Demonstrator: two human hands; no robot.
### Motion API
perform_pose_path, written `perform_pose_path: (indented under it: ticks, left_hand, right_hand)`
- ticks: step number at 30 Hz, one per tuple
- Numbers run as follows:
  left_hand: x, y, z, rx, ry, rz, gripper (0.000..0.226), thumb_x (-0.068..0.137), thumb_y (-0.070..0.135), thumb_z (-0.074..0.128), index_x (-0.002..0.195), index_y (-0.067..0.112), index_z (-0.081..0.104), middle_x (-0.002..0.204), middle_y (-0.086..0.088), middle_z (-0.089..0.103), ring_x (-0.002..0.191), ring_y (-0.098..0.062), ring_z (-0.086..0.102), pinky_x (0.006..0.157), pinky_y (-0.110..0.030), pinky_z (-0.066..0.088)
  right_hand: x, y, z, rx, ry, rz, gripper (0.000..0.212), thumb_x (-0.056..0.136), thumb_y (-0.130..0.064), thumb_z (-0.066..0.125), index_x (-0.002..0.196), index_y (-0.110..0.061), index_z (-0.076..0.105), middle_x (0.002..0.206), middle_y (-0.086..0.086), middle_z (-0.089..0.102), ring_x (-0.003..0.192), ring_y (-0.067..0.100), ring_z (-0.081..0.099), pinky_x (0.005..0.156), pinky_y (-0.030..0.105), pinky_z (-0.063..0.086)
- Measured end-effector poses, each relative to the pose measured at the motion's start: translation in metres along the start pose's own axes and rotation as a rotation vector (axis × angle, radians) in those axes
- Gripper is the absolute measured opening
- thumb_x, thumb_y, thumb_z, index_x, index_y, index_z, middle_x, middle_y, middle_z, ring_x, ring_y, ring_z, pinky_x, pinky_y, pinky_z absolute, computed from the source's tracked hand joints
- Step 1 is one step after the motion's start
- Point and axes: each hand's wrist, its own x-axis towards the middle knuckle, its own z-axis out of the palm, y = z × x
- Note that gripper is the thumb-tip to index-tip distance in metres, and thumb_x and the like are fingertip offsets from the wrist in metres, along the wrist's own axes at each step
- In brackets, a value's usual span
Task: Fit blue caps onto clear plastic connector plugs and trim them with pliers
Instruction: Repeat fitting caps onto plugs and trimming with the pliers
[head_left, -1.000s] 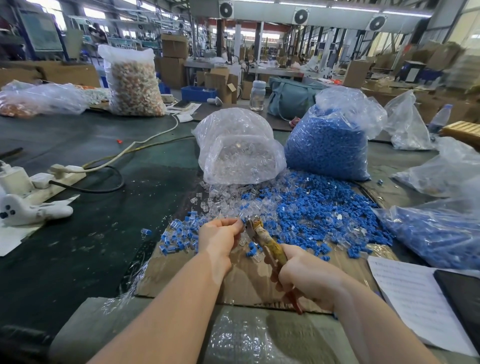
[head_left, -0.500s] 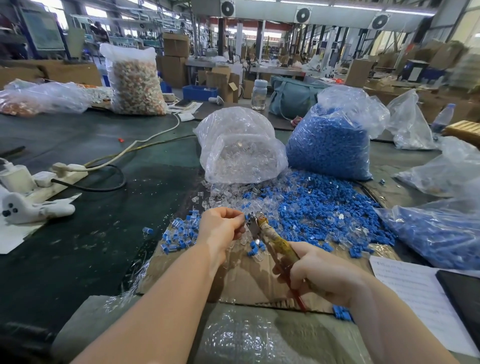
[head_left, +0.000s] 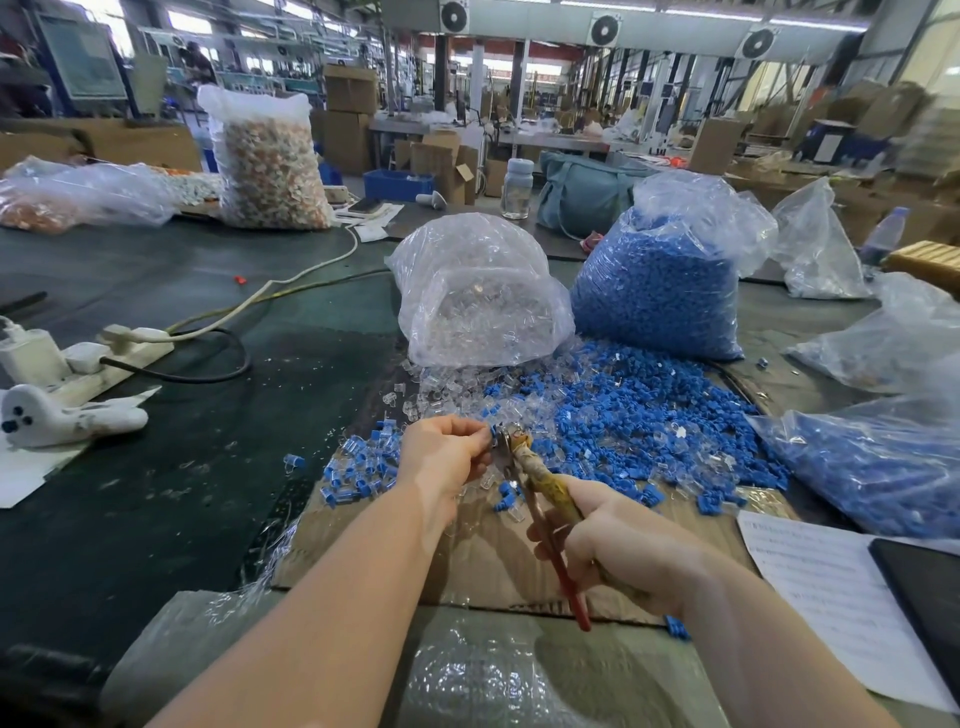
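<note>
Head view: the left hand (head_left: 447, 457) pinches a small capped plug (head_left: 492, 431), blue cap just showing, at the pliers (head_left: 524, 467) head. The right hand (head_left: 623, 551) grips the two pliers handles, one taped yellowish, one red. Beyond both hands: countless loose blue caps (head_left: 623, 415), two full bags.

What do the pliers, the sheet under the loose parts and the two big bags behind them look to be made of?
Pliers: metal head, dull and stained; one handle wrapped in yellowish tape or cloth, the other red, probably plastic-coated. Sheet: brown corrugated cardboard, matte, creased. Bags, the clear-plug bag and blue-cap bag: thin transparent plastic film, glossy and wrinkled.
</note>
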Motion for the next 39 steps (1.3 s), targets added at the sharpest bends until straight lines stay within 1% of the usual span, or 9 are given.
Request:
perform_pose_path:
  ticks: [9, 16, 23, 26, 29, 32, 34, 37, 39]
  left_hand:
    - [0.004, -0.007, 0.001, -0.033, 0.034, -0.031, 0.013, 0.085, -0.006, 0.059, 0.078, 0.004, 0.062, 0.068, -0.007, 0.06, 0.055, -0.01, 0.054, 0.048, -0.015, 0.048]
    - [0.008, -0.012, 0.003, -0.185, 0.107, -0.096, 0.01, 0.086, -0.005, 0.059, 0.08, 0.003, 0.061, 0.064, -0.007, 0.059, 0.046, -0.008, 0.056, 0.04, -0.015, 0.046]
    - [0.019, -0.02, -0.019, -0.243, 0.287, -0.108, 0.01, 0.088, -0.007, 0.054, 0.087, 0.002, 0.059, 0.069, -0.013, 0.061, 0.045, -0.011, 0.06, 0.041, -0.016, 0.048]
    - [0.024, -0.028, -0.025, -0.141, 0.368, -0.071, 0.022, 0.089, -0.006, 0.053, 0.107, 0.002, 0.062, 0.082, -0.009, 0.065, 0.063, -0.012, 0.058, 0.054, -0.018, 0.046]
    - [0.021, -0.032, -0.028, -0.006, 0.384, -0.024, 0.041, 0.09, -0.003, 0.049, 0.13, 0.009, 0.053, 0.123, -0.008, 0.059, 0.082, -0.011, 0.055, 0.075, -0.018, 0.042]
    - [0.019, -0.035, -0.027, 0.081, 0.35, 0.046, 0.047, 0.094, 0.0, 0.044, 0.139, 0.011, 0.041, 0.139, -0.005, 0.048, 0.066, 0.002, 0.045, 0.049, 0.001, 0.035]
    - [0.016, -0.039, -0.025, 0.162, 0.317, 0.089, 0.047, 0.095, 0.001, 0.043, 0.14, 0.012, 0.04, 0.139, -0.007, 0.047, 0.057, 0.002, 0.04, 0.036, -0.001, 0.031]
    - [0.005, -0.047, -0.019, 0.359, 0.257, 0.213, 0.042, 0.094, 0.005, 0.046, 0.135, 0.016, 0.047, 0.134, -0.004, 0.052, 0.057, 0.0, 0.047, 0.05, -0.008, 0.041]
    - [-0.004, -0.053, -0.011, 0.546, 0.212, 0.338, 0.036, 0.093, 0.006, 0.051, 0.127, 0.018, 0.054, 0.129, 0.003, 0.055, 0.084, -0.004, 0.055, 0.08, -0.016, 0.044]
  right_hand:
    - [0.005, 0.0, 0.008, -0.057, 0.052, 0.007, 0.036, 0.068, 0.01, 0.039, 0.098, -0.007, 0.048, 0.088, 0.009, 0.052, 0.082, 0.023, 0.052, 0.055, 0.028, 0.043]
    - [0.005, 0.004, 0.016, 0.141, 0.097, -0.049, 0.053, 0.068, 0.016, 0.046, 0.106, -0.017, 0.061, 0.073, 0.004, 0.056, 0.063, 0.018, 0.052, 0.047, 0.025, 0.04]
    - [0.014, 0.01, 0.006, 0.086, 0.322, -0.061, 0.063, 0.072, 0.021, 0.045, 0.121, -0.019, 0.05, 0.074, 0.005, 0.049, 0.041, 0.003, 0.045, 0.039, 0.018, 0.034]
    - [0.025, 0.019, -0.005, -0.229, 0.571, -0.062, 0.065, 0.076, 0.002, 0.063, 0.134, -0.021, 0.044, 0.107, 0.011, 0.056, 0.088, 0.019, 0.06, 0.071, 0.032, 0.052]
    - [0.033, 0.03, -0.018, -0.555, 0.744, 0.093, 0.069, 0.08, -0.031, 0.07, 0.14, -0.027, 0.037, 0.127, 0.013, 0.047, 0.118, 0.031, 0.042, 0.1, 0.047, 0.037]
    - [0.036, 0.039, -0.027, -0.682, 0.819, 0.182, 0.069, 0.083, -0.044, 0.065, 0.142, -0.028, 0.033, 0.133, 0.014, 0.042, 0.125, 0.033, 0.035, 0.102, 0.047, 0.031]
    - [0.038, 0.046, -0.032, -0.763, 0.838, 0.225, 0.069, 0.084, -0.05, 0.061, 0.143, -0.028, 0.031, 0.134, 0.015, 0.041, 0.125, 0.033, 0.035, 0.101, 0.046, 0.031]
    - [0.041, 0.054, -0.036, -0.841, 0.854, 0.247, 0.067, 0.086, -0.056, 0.054, 0.142, -0.027, 0.032, 0.133, 0.015, 0.042, 0.123, 0.032, 0.037, 0.099, 0.044, 0.033]
    - [0.043, 0.056, -0.038, -0.876, 0.865, 0.241, 0.065, 0.087, -0.058, 0.049, 0.142, -0.026, 0.031, 0.132, 0.015, 0.042, 0.122, 0.032, 0.038, 0.098, 0.044, 0.034]
